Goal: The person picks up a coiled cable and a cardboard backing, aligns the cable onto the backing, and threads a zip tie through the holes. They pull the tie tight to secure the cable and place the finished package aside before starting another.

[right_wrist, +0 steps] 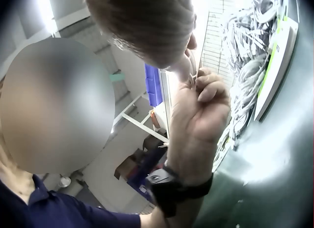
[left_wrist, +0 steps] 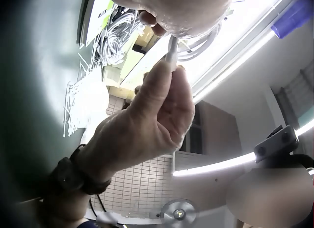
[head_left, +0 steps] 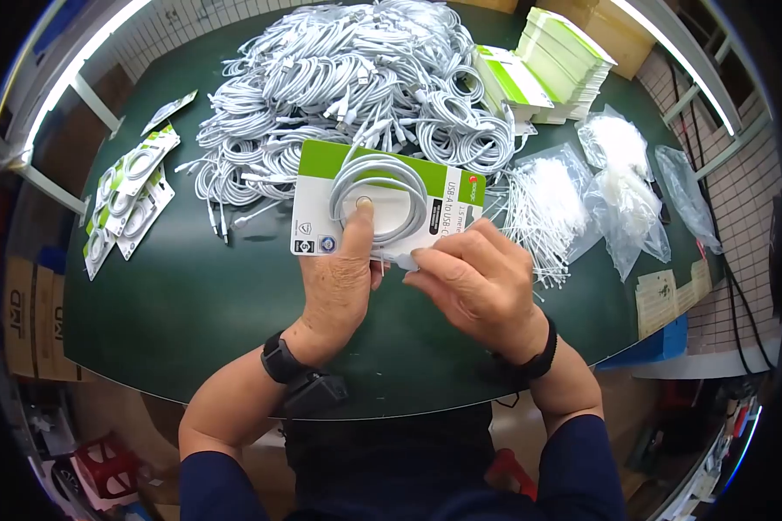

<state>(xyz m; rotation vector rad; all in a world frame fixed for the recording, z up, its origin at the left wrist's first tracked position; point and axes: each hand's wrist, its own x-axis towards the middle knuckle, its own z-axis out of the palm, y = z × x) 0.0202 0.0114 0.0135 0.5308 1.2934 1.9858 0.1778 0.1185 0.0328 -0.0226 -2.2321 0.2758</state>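
My left hand grips a green and white retail card printed "USB-A to USB-C", its thumb pressed on the front inside the ring of a coiled white USB cable. The coil lies against the card's face. At the card's lower edge my right hand pinches the cable's white connector between thumb and forefinger. That same connector shows between the fingertips in the left wrist view. The left fingers behind the card are mostly hidden.
A large heap of coiled white cables covers the table's back. Several carded cables lie at left. Stacked cards stand back right, near white cable ties and clear plastic bags. The green table ends close before the body.
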